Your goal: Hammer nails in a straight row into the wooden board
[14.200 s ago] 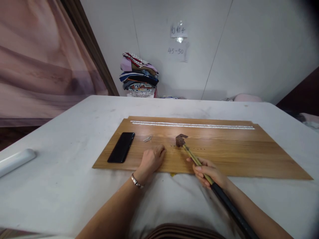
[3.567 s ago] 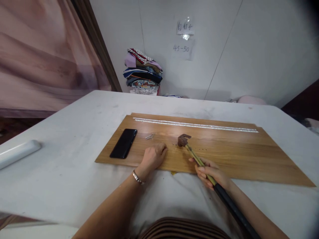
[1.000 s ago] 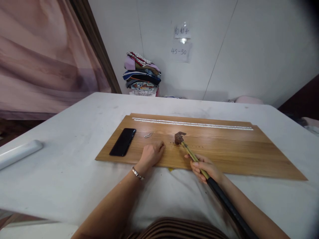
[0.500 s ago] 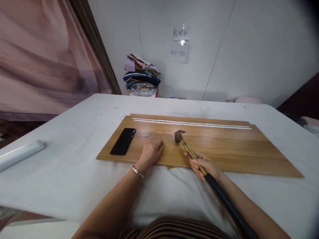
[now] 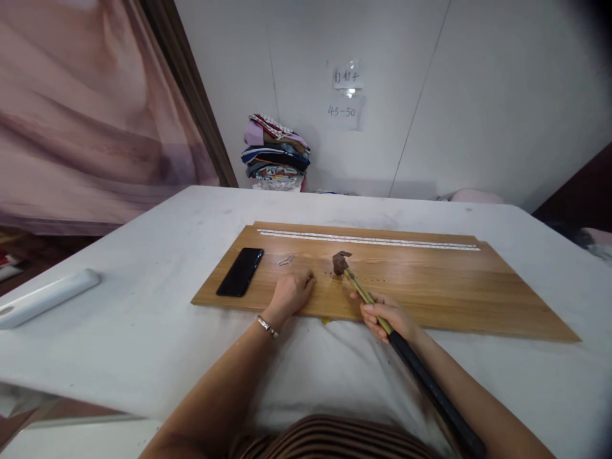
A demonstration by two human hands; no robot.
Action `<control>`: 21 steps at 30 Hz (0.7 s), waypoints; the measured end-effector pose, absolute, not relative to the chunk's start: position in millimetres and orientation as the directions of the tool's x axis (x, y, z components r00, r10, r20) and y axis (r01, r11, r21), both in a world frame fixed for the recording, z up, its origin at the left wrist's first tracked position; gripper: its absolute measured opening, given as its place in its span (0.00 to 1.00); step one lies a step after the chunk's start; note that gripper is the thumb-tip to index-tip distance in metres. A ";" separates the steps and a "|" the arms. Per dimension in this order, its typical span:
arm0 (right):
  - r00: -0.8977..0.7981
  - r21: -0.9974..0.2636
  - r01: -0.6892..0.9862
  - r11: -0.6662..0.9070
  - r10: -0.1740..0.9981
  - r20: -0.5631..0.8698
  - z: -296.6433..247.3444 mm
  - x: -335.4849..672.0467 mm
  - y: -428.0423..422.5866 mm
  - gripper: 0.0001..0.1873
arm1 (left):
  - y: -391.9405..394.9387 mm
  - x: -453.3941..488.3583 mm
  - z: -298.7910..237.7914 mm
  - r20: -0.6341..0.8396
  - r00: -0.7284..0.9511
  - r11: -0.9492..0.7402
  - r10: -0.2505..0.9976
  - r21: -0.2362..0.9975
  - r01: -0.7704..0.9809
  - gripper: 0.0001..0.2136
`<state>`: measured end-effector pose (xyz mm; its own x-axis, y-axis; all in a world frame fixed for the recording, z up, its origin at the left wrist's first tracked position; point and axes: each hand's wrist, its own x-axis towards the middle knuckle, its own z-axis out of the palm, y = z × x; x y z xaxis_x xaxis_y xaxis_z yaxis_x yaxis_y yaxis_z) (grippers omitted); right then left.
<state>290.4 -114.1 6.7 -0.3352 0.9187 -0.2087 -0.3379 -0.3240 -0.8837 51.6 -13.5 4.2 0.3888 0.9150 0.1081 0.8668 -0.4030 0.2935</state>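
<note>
My right hand [image 5: 389,313] is wrapped round the wooden shaft of a claw hammer [image 5: 366,294], above its black grip. The hammer's rusty head is over the middle of a wooden board [image 5: 454,293], close to a short row of small dark points. My left hand [image 5: 292,290] rests on the board left of the hammer head, fingers curled closed. Whatever those fingers may hold is hidden. A few loose nails [image 5: 286,260] lie just beyond my left hand. More small dark points show in the board right of the hammer.
A black phone [image 5: 240,272] lies at the board's left end. Two measuring strips [image 5: 368,240] run along its far edge. The board sits on a white-covered table [image 5: 143,255], with a white rod-like object [image 5: 52,296] at left. Folded clothes [image 5: 277,153] are stacked by the wall.
The view has tilted up slightly. The hammer has shifted a little to the left in my right hand, while my left hand has stayed in place on the board.
</note>
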 end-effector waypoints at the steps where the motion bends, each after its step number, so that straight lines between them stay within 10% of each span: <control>1: -0.335 -0.884 -0.334 -0.326 0.918 -0.212 6.1 290.5 -113.5 0.22 | -13.6 51.8 4.7 0.104 0.388 -0.401 0.916 0.294 0.868 0.11; 21: -0.336 -0.880 -0.341 -0.330 0.917 -0.214 7.7 291.0 -113.9 0.22 | -12.7 51.8 3.9 0.114 0.386 -0.402 0.916 0.293 0.867 0.10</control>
